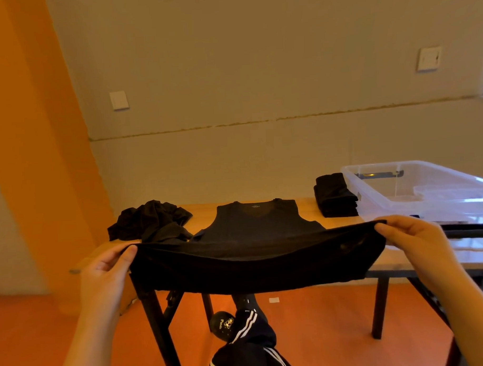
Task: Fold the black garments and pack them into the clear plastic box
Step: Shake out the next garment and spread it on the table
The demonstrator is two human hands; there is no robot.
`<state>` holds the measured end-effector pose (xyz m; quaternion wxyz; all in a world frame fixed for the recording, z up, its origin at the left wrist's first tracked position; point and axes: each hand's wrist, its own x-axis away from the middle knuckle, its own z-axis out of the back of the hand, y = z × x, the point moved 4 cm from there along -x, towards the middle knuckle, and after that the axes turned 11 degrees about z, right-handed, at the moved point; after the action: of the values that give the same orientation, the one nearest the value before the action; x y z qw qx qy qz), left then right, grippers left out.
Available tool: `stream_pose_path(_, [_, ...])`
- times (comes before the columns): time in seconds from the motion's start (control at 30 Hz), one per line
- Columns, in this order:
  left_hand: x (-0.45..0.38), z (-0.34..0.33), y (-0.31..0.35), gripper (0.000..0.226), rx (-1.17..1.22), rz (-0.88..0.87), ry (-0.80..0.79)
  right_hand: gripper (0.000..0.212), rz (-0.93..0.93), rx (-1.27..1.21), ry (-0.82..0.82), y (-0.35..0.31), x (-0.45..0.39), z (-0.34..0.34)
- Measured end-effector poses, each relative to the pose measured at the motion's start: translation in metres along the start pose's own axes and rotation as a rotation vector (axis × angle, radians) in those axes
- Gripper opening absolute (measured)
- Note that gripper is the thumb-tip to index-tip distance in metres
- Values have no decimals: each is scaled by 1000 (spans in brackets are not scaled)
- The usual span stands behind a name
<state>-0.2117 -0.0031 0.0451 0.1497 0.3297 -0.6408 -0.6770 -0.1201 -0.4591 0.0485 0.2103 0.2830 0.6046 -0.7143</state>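
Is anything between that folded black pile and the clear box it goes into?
Nothing visible. The folded pile sits on the table right beside the near-left corner of the clear plastic box, which has no lid on it.

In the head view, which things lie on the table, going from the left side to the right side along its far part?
Crumpled black garments → black vest laid flat → stack of folded black garments → clear plastic box.

black vest [258,223], clear box [415,187], orange floor [322,330]
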Motion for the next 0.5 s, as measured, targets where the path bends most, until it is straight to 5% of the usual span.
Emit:
stream_pose_path(0.37, [6,-1,29,17,26,-68,9,26,-13,-16,22,-18,4,6])
stream_pose_path(0.43, [3,0,37,15,29,-96,5,12,-2,-74,24,-27,3,7])
stream_pose_path(0.5, [0,0,43,16,40,-119,6,38,27,-73,4,-32,1,8])
